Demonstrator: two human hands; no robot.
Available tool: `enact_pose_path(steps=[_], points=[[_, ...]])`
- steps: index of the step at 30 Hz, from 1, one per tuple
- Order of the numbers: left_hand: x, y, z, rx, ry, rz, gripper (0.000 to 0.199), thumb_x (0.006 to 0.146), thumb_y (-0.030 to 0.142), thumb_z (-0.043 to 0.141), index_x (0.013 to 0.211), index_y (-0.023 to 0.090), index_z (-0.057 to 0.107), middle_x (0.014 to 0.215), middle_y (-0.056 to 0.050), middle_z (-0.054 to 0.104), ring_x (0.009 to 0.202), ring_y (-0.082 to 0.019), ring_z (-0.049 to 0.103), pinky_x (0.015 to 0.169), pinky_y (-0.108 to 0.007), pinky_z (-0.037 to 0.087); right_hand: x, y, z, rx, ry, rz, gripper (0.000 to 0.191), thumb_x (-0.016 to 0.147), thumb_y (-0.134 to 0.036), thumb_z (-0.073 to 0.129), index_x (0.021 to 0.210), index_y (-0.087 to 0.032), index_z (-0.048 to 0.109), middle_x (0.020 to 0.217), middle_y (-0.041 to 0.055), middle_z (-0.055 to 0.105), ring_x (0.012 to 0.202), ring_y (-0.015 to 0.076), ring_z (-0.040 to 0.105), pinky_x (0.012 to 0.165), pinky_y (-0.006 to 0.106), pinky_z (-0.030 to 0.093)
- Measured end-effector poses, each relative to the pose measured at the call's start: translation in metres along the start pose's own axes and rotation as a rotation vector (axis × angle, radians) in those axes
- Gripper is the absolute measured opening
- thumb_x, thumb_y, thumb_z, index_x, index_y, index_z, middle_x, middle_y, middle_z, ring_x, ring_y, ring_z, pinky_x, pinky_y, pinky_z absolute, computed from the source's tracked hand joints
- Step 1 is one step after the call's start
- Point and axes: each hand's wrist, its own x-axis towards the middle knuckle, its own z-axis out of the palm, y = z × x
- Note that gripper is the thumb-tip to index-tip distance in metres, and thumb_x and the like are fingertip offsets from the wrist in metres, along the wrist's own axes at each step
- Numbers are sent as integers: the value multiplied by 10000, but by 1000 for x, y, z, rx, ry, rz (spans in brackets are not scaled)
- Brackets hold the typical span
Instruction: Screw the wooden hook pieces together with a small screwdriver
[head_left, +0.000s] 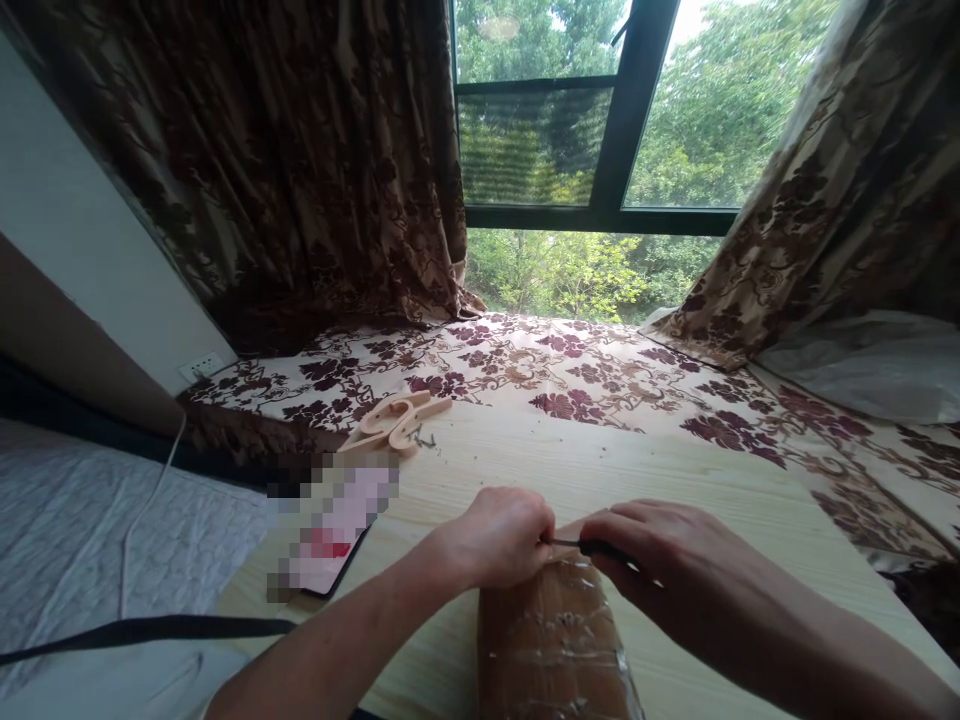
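My right hand [660, 545] is closed around a black-handled screwdriver [600, 547], whose thin metal shaft points left. The tip of the shaft meets the fingers of my left hand [514, 535], which is closed. A light wooden piece [574, 527] shows between the two hands, with my left fingers at its near end; most of it is hidden. Just below the hands lies a brown parcel [551, 645] wrapped in shiny clear tape, and my left hand rests at its far end.
Curved wooden pieces [397, 420] and several small screws [424, 438] lie on the pale wooden table [720, 480]. A phone [330, 560] lies at the left edge. Behind are a flower-patterned window seat [555, 360], curtains [337, 150] and a window [607, 130].
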Motion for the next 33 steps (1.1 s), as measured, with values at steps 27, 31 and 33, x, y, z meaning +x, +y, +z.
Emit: enact_pose_path(steps=[27, 31, 33], points=[[-2, -2, 0, -31, 12, 53, 160, 784, 271, 549, 667, 201, 634, 766, -31, 677, 690, -185, 625, 611, -253, 447, 12, -2, -3, -18, -156, 51, 194, 876, -111, 481, 826, -190, 651, 714, 16, 634, 665, 155, 595, 616, 277, 406], [-3, -2, -1, -36, 12, 63, 150, 779, 254, 549, 661, 198, 622, 767, -32, 681, 686, -179, 629, 613, -247, 450, 13, -1, -4, -18, -174, 50, 188, 884, -116, 476, 832, -188, 641, 717, 12, 620, 653, 153, 574, 603, 284, 391], [-4, -3, -2, -45, 11, 73, 161, 791, 269, 543, 666, 202, 619, 766, -26, 680, 693, -174, 631, 618, -239, 451, 13, -1, -5, -18, -175, 41, 190, 889, -121, 468, 837, -189, 637, 710, 11, 610, 637, 152, 560, 591, 285, 382]])
